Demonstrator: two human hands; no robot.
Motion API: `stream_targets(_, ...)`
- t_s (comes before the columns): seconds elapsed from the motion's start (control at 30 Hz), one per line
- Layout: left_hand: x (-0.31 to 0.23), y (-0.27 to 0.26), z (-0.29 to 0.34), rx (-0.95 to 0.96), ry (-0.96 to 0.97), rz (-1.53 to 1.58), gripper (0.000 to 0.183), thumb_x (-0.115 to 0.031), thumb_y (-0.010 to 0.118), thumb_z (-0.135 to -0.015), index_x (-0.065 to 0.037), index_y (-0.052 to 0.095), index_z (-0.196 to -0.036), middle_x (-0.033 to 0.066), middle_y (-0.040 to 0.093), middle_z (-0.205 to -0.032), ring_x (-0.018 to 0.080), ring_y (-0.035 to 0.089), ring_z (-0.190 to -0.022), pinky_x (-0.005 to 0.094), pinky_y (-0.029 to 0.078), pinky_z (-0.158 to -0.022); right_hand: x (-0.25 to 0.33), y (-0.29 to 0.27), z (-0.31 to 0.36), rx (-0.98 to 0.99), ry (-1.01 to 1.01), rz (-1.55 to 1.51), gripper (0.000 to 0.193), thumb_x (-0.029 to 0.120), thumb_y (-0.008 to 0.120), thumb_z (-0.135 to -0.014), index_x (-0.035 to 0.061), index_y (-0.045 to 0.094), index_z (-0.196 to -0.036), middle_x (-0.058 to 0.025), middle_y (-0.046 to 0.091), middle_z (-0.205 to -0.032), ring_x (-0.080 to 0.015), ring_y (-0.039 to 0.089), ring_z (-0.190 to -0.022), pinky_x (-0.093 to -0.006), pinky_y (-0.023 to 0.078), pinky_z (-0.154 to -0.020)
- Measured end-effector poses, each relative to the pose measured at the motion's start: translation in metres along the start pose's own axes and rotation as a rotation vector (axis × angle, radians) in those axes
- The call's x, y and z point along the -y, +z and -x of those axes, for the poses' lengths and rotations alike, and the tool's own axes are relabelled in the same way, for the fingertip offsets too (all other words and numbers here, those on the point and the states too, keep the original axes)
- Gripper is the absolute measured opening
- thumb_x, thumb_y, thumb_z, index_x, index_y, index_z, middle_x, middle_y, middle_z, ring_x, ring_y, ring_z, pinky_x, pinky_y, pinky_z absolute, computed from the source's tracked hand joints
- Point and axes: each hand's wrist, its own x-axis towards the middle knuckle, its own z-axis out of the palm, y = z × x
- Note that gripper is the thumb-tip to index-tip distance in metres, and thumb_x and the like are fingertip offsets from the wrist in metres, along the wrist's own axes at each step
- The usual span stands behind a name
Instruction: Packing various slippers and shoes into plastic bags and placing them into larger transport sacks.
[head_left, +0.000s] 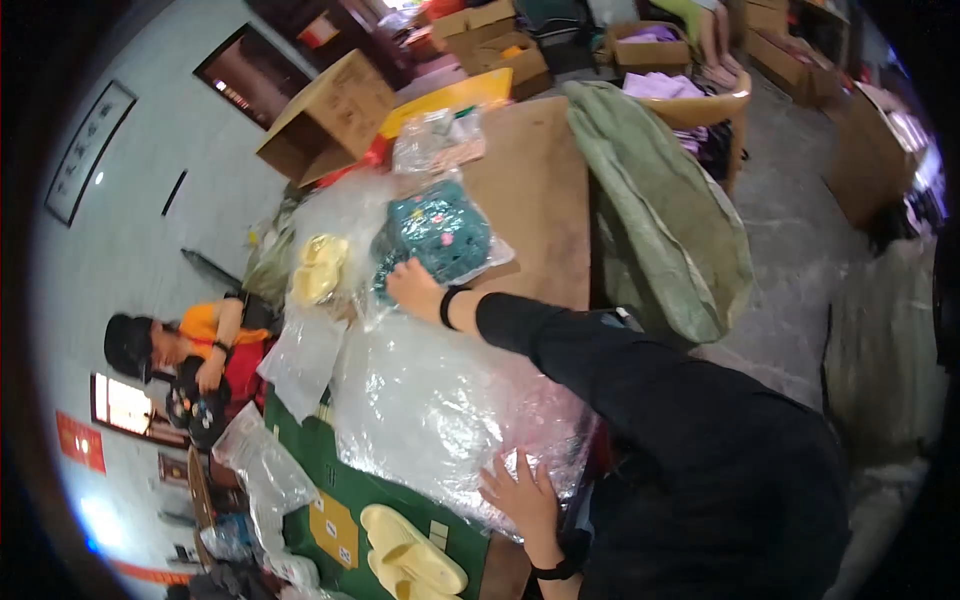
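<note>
My right hand (415, 287) is stretched out over the table, its fingers closed on the near corner of a clear plastic bag. Inside the bag are teal clogs (440, 230) with small pink and yellow decorations. Flat on a stack of clear plastic bags (420, 400) lies my left hand (522, 495), fingers spread, holding nothing. Just beyond the stack, a pair of pale yellow slippers (320, 270) sits in clear plastic. Another yellow pair of slippers (410, 555) rests unwrapped on the green surface (370, 495) left of my left hand.
Across the table a person in a dark cap (130, 345) holds black decorated shoes (195, 405). An open cardboard box (340, 110) and a clear bag with pinkish contents (440, 140) are at the far end. A green woven sack (660, 210) hangs along the table's right edge.
</note>
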Motion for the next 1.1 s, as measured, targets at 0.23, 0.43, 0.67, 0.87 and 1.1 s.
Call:
stream_targets(0.23, -0.007, -0.010, -0.005, 0.156, 0.002, 0.019, 0.049, -0.040, 0.052, -0.089, -0.015, 0.051, -0.132, 0.0200, 0.034, -0.143, 0.0514, 0.024, -0.133, 0.0665, 0.018, -0.104, -0.033, -0.020, -0.004, 0.174, 0.048, -0.312, 0.024, 0.021, 0.062, -0.079, 0.0109, 0.070, -0.100, -0.0053, 0.064, -0.104, -0.0278, 0.058, -0.098, -0.0424, 0.047, -0.082)
stream_targets(0.43, -0.011, -0.032, -0.016, 0.279, 0.011, -0.051, 0.055, -0.044, 0.052, -0.088, -0.014, 0.048, -0.134, 0.0217, 0.032, -0.143, 0.0523, 0.025, -0.131, 0.0666, 0.021, -0.103, -0.108, -0.095, -0.008, -0.172, 0.023, -1.042, 0.047, 0.031, 0.070, -0.076, 0.0028, 0.060, -0.111, -0.0214, 0.061, -0.108, -0.0362, 0.058, -0.100, -0.0426, 0.046, -0.087)
stream_targets(0.67, -0.040, -0.079, -0.038, 0.209, 0.089, -0.309, 0.062, -0.042, 0.061, -0.083, -0.011, 0.046, -0.134, 0.0232, 0.040, -0.138, 0.0501, 0.032, -0.128, 0.0620, 0.026, -0.104, -0.222, -0.214, 0.062, -0.272, 0.395, -1.939, 0.026, 0.018, 0.061, -0.090, 0.0020, 0.060, -0.110, -0.0055, 0.064, -0.099, -0.0127, 0.059, -0.091, -0.0281, 0.048, -0.082)
stream_targets(0.87, -0.116, -0.051, -0.084, 0.286, 0.763, 0.288, 0.059, -0.035, 0.059, -0.087, -0.004, 0.043, -0.134, 0.0236, 0.046, -0.132, 0.0390, 0.047, -0.117, 0.0445, 0.042, -0.096, -0.290, -0.288, 0.153, -0.508, 0.543, -1.855, 0.041, 0.017, 0.056, -0.094, 0.0024, 0.046, -0.131, -0.0057, 0.056, -0.124, -0.0165, 0.055, -0.110, -0.0291, 0.044, -0.094)
stream_targets(1.1, -0.211, 0.000, -0.124, 0.388, 0.896, 0.211, 0.074, -0.038, 0.062, -0.084, -0.009, 0.031, -0.144, 0.0218, 0.031, -0.146, 0.0414, 0.038, -0.128, 0.0489, 0.037, -0.101, -0.319, -0.306, 0.191, -0.454, 0.575, -1.726, 0.045, 0.022, 0.058, -0.094, 0.0015, 0.045, -0.131, -0.0059, 0.056, -0.124, -0.0171, 0.054, -0.111, -0.0307, 0.043, -0.094)
